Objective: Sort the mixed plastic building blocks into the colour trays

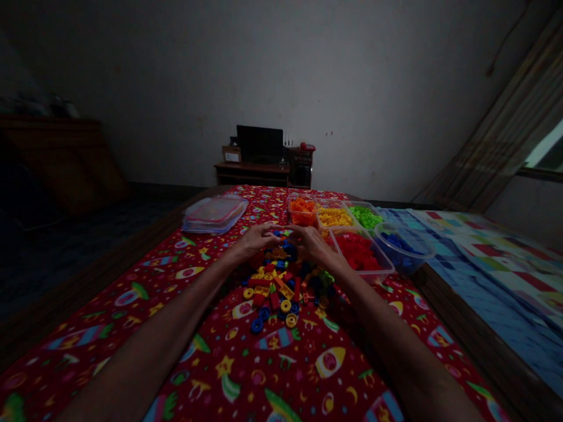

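A mixed pile of plastic toy building bricks and small wheels (275, 284) in red, yellow, blue, orange and green lies on the red patterned cloth. Over its far end, my left hand (258, 239) and my right hand (309, 241) come together, fingertips nearly meeting. The fingers of both are bent and closed in a pinch. Small blue and green bits show between them, but whether these are held or lie in the pile behind is too dim to tell. Just right of my right hand stands a clear box of red bricks (358, 252).
Behind the red box are tubs of orange bricks (302, 212), yellow bricks (335, 218) and green bricks (365, 217). A round bowl (424, 257) holds blue bricks at the right edge. Stacked clear lids (213, 215) lie at the left. A bed (466, 281) adjoins the right side.
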Tool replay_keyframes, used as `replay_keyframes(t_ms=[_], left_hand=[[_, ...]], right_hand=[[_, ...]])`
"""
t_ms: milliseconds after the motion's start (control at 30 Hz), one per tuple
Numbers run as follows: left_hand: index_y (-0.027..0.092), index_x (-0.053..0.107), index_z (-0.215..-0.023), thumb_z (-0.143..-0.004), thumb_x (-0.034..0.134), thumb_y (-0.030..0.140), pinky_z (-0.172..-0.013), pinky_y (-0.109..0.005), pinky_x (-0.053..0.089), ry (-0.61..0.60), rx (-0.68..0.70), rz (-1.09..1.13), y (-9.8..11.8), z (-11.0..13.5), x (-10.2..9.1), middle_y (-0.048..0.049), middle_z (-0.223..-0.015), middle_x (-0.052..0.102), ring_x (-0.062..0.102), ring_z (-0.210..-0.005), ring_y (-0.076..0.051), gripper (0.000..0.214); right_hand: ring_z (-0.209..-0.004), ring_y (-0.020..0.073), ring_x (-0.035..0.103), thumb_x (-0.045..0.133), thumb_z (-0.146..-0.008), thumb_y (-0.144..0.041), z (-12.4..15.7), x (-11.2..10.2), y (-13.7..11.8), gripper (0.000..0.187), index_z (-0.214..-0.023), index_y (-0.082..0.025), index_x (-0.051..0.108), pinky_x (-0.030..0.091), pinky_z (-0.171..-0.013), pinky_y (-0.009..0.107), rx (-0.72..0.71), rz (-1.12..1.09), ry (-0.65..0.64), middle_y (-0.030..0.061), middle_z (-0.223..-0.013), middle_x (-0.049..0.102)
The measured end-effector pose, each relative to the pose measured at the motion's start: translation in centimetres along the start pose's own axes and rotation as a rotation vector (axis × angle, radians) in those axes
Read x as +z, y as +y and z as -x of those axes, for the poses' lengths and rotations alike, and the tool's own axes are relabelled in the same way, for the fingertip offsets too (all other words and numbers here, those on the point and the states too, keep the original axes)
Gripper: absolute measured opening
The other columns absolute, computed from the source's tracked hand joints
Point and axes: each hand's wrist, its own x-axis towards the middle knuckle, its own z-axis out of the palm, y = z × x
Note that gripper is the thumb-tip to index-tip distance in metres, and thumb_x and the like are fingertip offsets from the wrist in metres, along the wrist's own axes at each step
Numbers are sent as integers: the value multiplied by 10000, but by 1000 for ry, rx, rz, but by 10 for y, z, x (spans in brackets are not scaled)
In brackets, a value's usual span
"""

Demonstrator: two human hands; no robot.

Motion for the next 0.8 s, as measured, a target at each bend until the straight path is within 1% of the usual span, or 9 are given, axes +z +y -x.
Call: replay_keyframes(t_ms=[100,233,300,367,433,500,600,700,800], left_hand=[[145,601,-1111,-678,632,401,-637,-280,526,1,3,-35,9,2,5,19,-658,668,648,-647,-168,504],[147,637,-1010,-741,549,425,-677,-297,528,101,49,-91,8,1,4,-25,-795,695,648,-705,-176,396],[155,670,-920,-765,522,379,-741,-317,520,173,109,-235,2,-1,0,-48,-860,703,648,-772,-192,310],[167,696,-859,-751,535,293,-809,-328,499,197,181,-426,-7,-2,-3,-59,-890,709,639,-837,-204,231],[179,715,-849,-724,551,223,-845,-324,483,139,248,-557,-16,-5,-5,-64,-907,712,631,-875,-205,210],[185,724,-882,-716,542,182,-837,-305,484,42,284,-604,-24,-7,-5,-64,-922,714,632,-880,-195,246],[194,723,-944,-716,501,133,-797,-271,490,-38,244,-612,-32,-11,-3,-51,-929,719,641,-861,-183,323],[205,717,-944,-694,534,121,-756,-258,493,20,146,-607,-36,-14,-1,-33,-895,722,648,-823,-182,321],[183,697,-881,-670,604,155,-729,-279,495,112,104,-570,-39,-16,1,-39,-841,716,650,-793,-196,232]], right_hand=[[-649,115,495,490,-775,-84,0,3,1,200,-862,-110,669,318,-615,212,-55,-33,-9,39,-734,624],[-553,79,384,476,-790,-92,1,4,3,176,-702,-100,629,240,-546,212,-30,27,20,0,-603,533],[-534,74,363,479,-804,-111,-2,0,6,189,-680,-106,621,222,-531,215,4,75,35,-8,-574,506],[-521,73,358,475,-823,-134,-13,-10,10,217,-663,-111,620,214,-523,220,60,138,69,-5,-558,498],[-513,78,365,468,-836,-151,-32,-24,16,244,-654,-109,625,213,-519,228,151,219,114,7,-551,506],[-526,90,397,458,-849,-164,-57,-39,23,259,-670,-102,636,224,-524,237,254,309,162,37,-581,548],[-605,129,481,464,-861,-212,-88,-52,31,250,-780,-89,665,262,-553,245,358,419,225,110,-720,633],[-654,145,518,448,-873,-238,-93,-44,31,270,-852,-92,675,291,-576,242,354,446,200,137,-805,658],[-601,122,504,429,-878,-241,-74,-17,23,294,-809,-114,686,288,-557,233,280,377,88,100,-745,657]])
